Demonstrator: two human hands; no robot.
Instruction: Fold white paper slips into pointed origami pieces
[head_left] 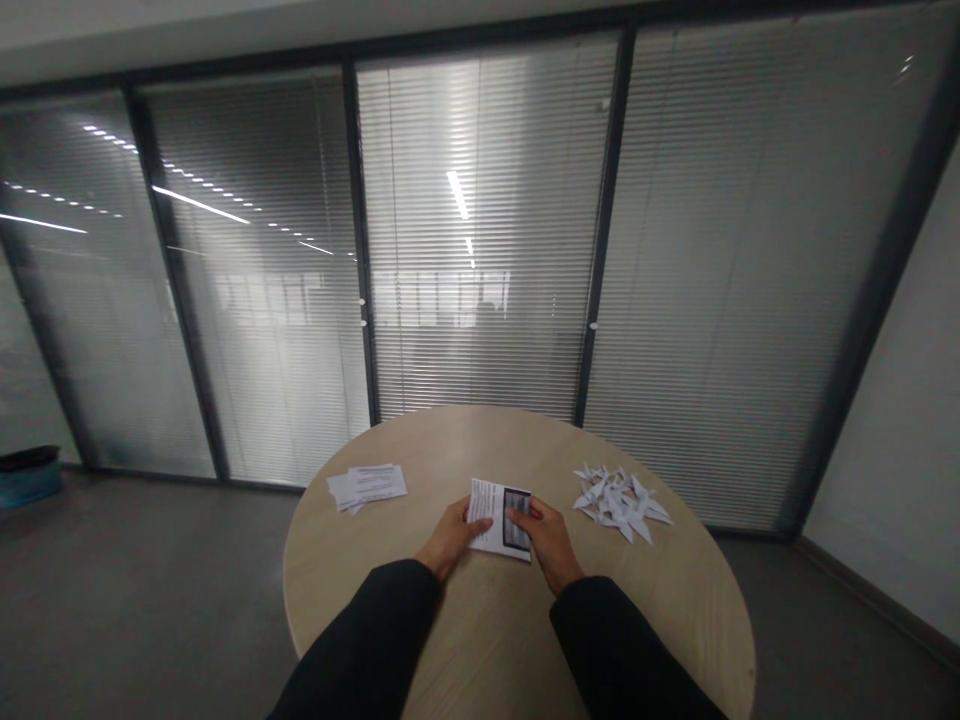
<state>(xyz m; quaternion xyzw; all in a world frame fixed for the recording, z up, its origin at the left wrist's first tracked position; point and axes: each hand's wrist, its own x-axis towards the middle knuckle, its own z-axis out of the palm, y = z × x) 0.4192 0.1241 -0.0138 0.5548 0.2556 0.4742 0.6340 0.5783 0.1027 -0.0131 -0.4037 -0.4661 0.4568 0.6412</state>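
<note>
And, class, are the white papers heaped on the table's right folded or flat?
Folded: the heaped papers show sharp, narrow points at many angles.

White paper [499,535], black-printed, rectangular, held slightly askew

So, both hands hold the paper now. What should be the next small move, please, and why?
I would probably make a fold in the paper. The left hand and right hand already grip opposite sides, thumbs on top, and it looks fairly flat, while the pointed shapes on the right look folded.
</note>
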